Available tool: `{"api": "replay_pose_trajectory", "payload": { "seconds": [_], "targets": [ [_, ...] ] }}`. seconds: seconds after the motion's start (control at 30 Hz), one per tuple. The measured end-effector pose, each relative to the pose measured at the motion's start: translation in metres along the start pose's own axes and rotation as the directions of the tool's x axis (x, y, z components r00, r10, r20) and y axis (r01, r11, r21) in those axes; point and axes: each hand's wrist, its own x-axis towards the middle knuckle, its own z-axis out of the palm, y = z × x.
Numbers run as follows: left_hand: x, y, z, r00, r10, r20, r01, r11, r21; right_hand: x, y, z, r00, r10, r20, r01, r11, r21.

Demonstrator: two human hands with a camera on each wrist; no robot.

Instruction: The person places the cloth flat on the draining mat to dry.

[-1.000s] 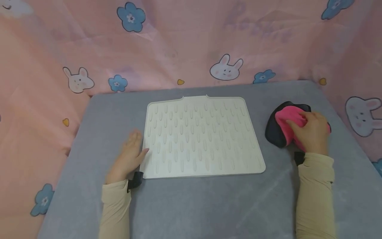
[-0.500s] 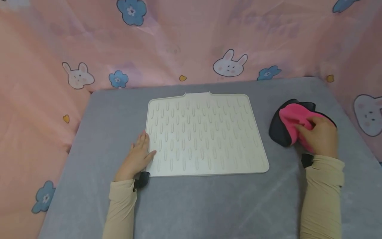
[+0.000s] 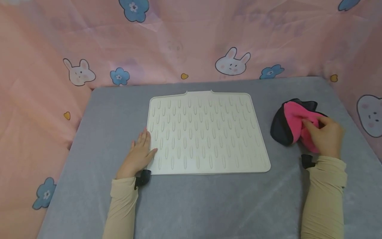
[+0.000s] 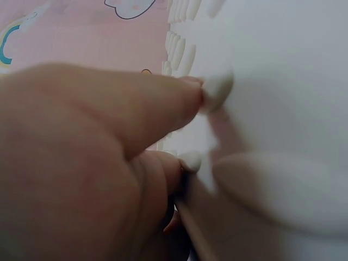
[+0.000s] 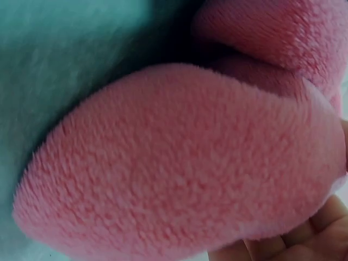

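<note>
A white mat (image 3: 206,132) with rows of raised oval ridges and a tab on its far edge lies in the middle of the table in the head view. My left hand (image 3: 138,153) rests along its left edge, fingers extended, thumb over the rim. In the left wrist view the thumb (image 4: 163,103) reaches onto the mat's white surface (image 4: 288,109). At the right, my right hand (image 3: 329,137) pinches a fold of a crumpled cloth (image 3: 298,114), fuzzy pink on one face and black on the other. The cloth's pink pile (image 5: 174,163) fills the right wrist view, its fingers partly hidden.
A grey covering (image 3: 221,205) spreads over the table. Behind it and at both sides hangs a pink curtain (image 3: 167,43) printed with rabbits and flowers. A black wrist strap (image 3: 143,177) sits on the left wrist, and another strap (image 3: 307,161) on the right.
My left hand has come right and settled on the mat's left edge. My right hand has shifted slightly right, drawing up a fold of the cloth. The view has tilted a little.
</note>
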Motion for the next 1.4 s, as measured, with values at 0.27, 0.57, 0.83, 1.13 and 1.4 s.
{"api": "replay_pose_trajectory", "payload": {
  "seconds": [0.27,0.57,0.83,1.13,1.4],
  "targets": [
    [-0.001,0.0,-0.001,1.0,0.004,0.001,-0.004,1.0,-0.02,0.003,-0.005,-0.003,0.981,0.152,-0.117,-0.121,0.963,0.24],
    [-0.001,-0.002,-0.001,1.0,0.002,0.004,-0.002,1.0,-0.026,0.012,-0.03,-0.006,0.984,0.091,-0.153,-0.047,0.961,0.274],
    [0.0,-0.002,-0.001,1.0,0.003,0.013,-0.002,1.0,-0.018,0.023,-0.075,-0.005,0.99,-0.018,-0.137,0.059,0.951,0.302],
    [0.0,-0.003,0.0,1.0,0.004,0.015,-0.003,1.0,-0.022,0.021,-0.123,0.009,0.976,-0.175,-0.132,0.211,0.915,0.344],
    [0.001,-0.005,0.002,1.0,0.008,0.01,-0.008,0.999,-0.031,0.012,-0.165,0.019,0.954,-0.29,-0.079,0.299,0.886,0.354]
  ]
}}
